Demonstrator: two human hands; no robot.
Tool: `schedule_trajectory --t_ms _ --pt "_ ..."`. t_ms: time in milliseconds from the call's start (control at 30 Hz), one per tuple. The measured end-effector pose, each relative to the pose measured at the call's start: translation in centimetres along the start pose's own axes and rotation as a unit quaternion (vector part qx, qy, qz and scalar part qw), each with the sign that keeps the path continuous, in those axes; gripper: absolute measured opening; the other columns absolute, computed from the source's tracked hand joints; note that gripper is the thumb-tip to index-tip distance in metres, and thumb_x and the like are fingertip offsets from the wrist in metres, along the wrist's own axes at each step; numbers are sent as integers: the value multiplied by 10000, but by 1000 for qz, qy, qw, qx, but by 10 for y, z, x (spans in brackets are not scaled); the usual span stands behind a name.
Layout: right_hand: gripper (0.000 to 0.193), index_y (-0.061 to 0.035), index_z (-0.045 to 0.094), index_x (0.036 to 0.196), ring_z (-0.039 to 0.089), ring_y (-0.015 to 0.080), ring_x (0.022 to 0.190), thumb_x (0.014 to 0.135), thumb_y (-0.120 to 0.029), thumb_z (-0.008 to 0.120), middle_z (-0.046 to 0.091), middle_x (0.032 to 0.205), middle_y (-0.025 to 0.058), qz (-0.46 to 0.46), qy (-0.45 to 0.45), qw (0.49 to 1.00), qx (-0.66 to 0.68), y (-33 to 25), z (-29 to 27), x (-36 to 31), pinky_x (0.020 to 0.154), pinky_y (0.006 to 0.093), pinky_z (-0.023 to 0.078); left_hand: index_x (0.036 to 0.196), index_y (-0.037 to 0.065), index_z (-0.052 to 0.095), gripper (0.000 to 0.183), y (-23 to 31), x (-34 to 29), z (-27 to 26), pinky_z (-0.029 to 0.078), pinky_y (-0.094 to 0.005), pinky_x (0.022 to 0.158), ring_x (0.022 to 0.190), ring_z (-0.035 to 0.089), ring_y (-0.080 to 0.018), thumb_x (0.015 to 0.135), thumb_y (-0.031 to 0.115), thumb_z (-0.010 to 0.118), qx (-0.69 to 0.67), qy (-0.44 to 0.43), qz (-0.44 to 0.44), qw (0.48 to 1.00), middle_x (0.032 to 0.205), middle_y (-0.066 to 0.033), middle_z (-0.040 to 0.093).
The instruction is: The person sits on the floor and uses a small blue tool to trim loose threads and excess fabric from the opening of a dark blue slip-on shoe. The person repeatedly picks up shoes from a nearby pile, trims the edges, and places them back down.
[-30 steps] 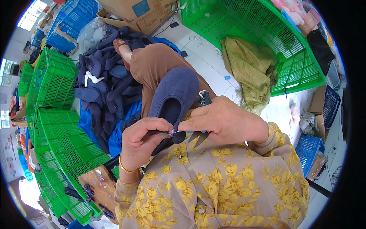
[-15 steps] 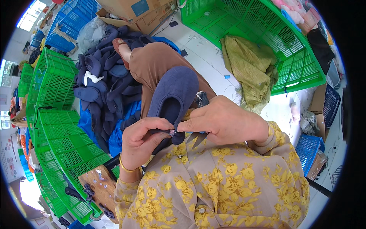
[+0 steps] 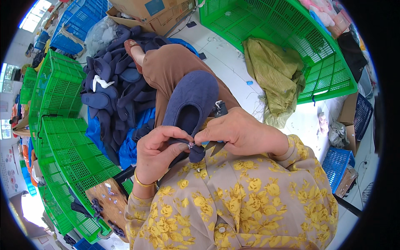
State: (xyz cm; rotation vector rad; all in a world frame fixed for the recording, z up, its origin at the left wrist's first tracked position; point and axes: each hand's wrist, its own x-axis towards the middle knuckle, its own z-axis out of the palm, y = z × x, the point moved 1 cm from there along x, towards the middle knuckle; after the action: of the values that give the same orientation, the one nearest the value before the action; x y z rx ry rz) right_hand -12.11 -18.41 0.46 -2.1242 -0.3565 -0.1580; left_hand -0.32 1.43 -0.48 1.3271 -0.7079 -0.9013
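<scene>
A navy slipper (image 3: 193, 89) rests toe-away against my lap, its opening facing me. My left hand (image 3: 155, 152) is closed on its heel edge, thumb and forefinger pinching beside a tiny pale-pink and white piece (image 3: 191, 145). From the right, my right hand (image 3: 248, 131) meets the same spot with its fingertips pressed together. Tucked in that hand are scissors (image 3: 221, 108), their dark cord-wrapped handle above it and pointed blades below. Whether the right fingertips also hold a needle or thread is hidden.
A heap of navy slippers (image 3: 112, 89) lies on blue sheeting at left. Green crates (image 3: 62, 137) stand beside it. At my left elbow is a wooden board (image 3: 109, 200) with small pieces. An olive sack (image 3: 273, 75) leans by a large green crate (image 3: 321, 54) at right.
My right fingertips have come in close against the left ones at the slipper's heel. The heel flap and scissor blades have shifted slightly right; a thin light line between the hands no longer shows.
</scene>
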Motion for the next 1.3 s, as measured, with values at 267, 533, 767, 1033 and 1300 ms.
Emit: schedule_trajectory --t_ms 267,533,767,1033,1300 --pt "368 -63 646 1009 653 315 782 668 56 577 678 860 95 2 1 1000 20 1 5 -1 619 386 510 1003 -56 596 184 -4 1 4 555 -261 751 837 660 -150 833 -102 650 -23 27 -32 999 941 -132 683" --pt "329 -56 577 1021 644 363 819 719 67 536 652 844 148 53 -23 998 21 5 11 1 664 416 502 1053 -48 627 184 -10 6 -1 562 -240 761 847 666 -134 876 -95 606 27 -12 -6 1000 977 -69 640" --pt "387 -85 508 1091 639 395 831 743 85 499 640 836 186 120 -14 991 62 14 16 -9 691 444 491 1038 -50 612 164 -7 5 2 555 -251 726 815 650 -136 877 -44 641 -34 -20 -81 996 953 -72 631" --pt "282 -94 548 1039 654 356 792 779 14 548 639 822 155 108 -27 991 78 12 22 -11 666 409 496 1018 -15 604 121 -5 -2 1 531 -218 701 769 653 -101 901 5 628 -23 -33 -143 989 895 -31 645" --pt "311 -89 526 1045 644 406 834 765 41 557 644 858 194 83 -7 992 95 1 22 -18 689 443 485 1015 -50 609 125 -12 -1 9 569 -268 719 766 670 -147 896 -14 624 -16 -23 -145 989 867 -89 667"
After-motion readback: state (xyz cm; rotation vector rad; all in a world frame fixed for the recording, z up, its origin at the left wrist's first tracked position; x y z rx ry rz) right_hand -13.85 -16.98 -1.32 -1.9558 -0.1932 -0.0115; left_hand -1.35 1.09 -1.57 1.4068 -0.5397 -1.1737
